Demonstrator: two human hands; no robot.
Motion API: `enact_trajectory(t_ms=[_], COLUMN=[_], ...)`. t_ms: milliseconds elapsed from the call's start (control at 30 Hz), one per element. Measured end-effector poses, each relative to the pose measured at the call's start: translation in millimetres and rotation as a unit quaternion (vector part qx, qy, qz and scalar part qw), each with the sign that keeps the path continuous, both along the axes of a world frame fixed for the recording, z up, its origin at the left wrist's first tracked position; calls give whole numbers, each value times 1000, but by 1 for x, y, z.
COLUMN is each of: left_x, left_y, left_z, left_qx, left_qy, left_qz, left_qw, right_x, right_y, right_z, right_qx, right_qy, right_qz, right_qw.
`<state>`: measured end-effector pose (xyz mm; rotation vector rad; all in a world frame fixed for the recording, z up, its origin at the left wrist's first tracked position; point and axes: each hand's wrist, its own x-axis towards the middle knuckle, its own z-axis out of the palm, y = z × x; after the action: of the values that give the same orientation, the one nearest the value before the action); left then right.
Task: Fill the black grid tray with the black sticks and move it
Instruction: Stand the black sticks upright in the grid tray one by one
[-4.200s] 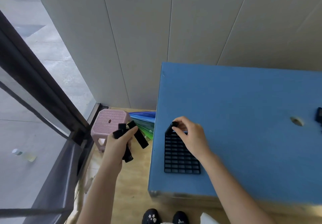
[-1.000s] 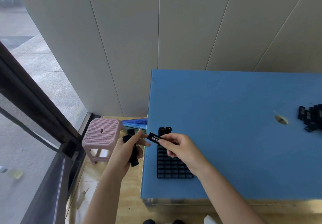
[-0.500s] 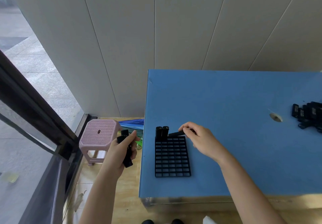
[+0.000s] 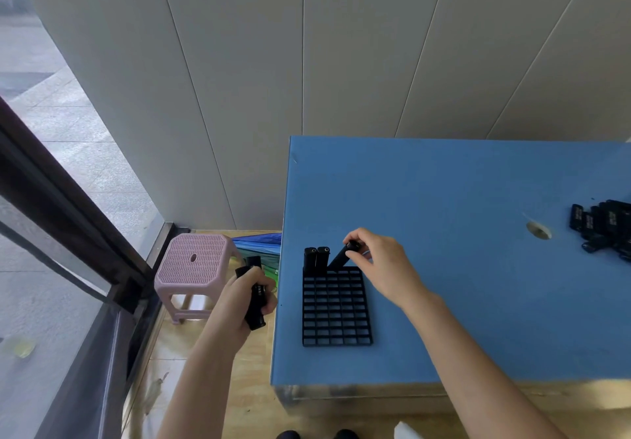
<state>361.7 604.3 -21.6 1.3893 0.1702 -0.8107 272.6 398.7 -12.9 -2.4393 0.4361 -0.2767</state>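
Our right hand (image 4: 382,264) pinches a tilted stick (image 4: 339,257) at the grid tray (image 4: 336,305); left hand (image 4: 244,297) grips spare sticks (image 4: 256,298), white label unreadable.

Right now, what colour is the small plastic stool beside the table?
Pink, with a woven-pattern top: the small plastic stool, clearest in the head view.

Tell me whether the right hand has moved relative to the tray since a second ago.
Yes. The right hand went from the tray's far-left corner to its far-right corner, tilting a stick in.
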Motion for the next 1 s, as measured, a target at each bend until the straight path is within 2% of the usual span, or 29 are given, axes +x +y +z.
enact_trajectory(t_ms=[433, 600, 667, 767, 867, 1000], left_x=[-1, 0, -1, -2, -5, -9], left_y=[-2, -2, -3, -7, -11, -18], left_z=[-2, 0, 1, 0, 0, 1], left_qx=[-42, -72, -85, -110, -130, -148], left_qy=[35, 43, 44, 26, 11, 5], left_qz=[-19, -24, -16, -18, -9, -6], left_qw=[998, 996, 995, 993, 991, 989], right_x=[10, 4, -3, -9, -12, -13], right_y=[3, 13, 24, 48, 68, 83], right_z=[-8, -11, -10, -4, 3, 6], right_qx=[-118, -133, -81, 71, 220, 374], right_qy=[19, -12, -66, -103, -27, 77], right_qz=[79, 54, 20, -19, -8, -1], right_qw=[990, 990, 994, 992, 975, 924])
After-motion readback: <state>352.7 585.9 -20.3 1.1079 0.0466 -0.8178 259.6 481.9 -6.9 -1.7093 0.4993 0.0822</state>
